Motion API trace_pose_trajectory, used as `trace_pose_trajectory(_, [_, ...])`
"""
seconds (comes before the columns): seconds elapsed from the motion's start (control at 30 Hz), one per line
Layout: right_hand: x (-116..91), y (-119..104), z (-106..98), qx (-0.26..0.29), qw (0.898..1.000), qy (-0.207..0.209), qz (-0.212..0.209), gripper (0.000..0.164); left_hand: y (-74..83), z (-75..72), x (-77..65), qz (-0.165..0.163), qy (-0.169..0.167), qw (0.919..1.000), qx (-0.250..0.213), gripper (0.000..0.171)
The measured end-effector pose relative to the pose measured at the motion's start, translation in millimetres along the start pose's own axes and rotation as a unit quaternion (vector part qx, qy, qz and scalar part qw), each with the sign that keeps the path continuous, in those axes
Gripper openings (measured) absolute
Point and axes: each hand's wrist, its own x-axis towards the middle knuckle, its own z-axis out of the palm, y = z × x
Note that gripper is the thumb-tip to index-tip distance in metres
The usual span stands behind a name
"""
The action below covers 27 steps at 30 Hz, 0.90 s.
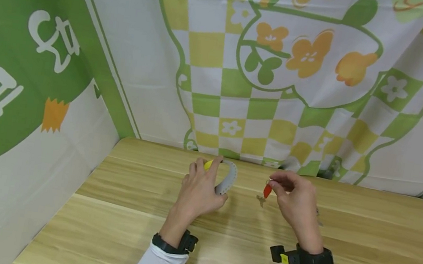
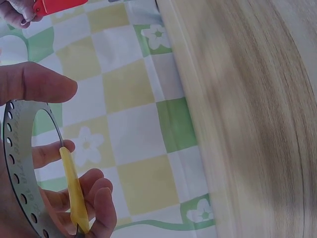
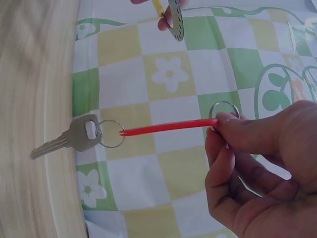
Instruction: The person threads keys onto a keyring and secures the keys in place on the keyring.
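Observation:
My left hand [image 1: 199, 189] grips a grey ring-shaped plate [image 1: 231, 177] with numbered holes along its edge. A yellow sleeve [image 2: 74, 193] sits on the thin wire at its other side, with curled fingers around it. Across from it, my right hand [image 1: 299, 203] pinches a small split ring between thumb and finger. From that ring hangs a red key tag [image 3: 168, 127]. A silver key [image 3: 81, 136] dangles on a second ring at the tag's far end. Both hands are raised over the far part of the table, a gap apart.
The wood-grain table [image 1: 133, 225] meets a checked, flower-printed cloth [image 1: 239, 109] at its back edge. A green and white printed sheet [image 1: 40, 81] covers the left side. Small grey metal things [image 1: 319, 217] show partly behind my right wrist.

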Motion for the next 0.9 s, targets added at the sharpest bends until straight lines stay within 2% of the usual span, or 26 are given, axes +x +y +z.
trace_pose_trajectory(0.33, [0.0, -1.2, 1.0, 0.014, 1.000, 0.021, -0.005, 0.010, 0.1, 0.6, 0.4, 0.007, 0.002, 1.0000, -0.002, 0.089])
trace_pose_trajectory(0.9, [-1.0, -2.4, 3.9, 0.008, 1.000, 0.024, -0.006, 0.008, 2.8, -1.2, 0.1, 0.018, -0.005, 0.9998, -0.007, 0.090])
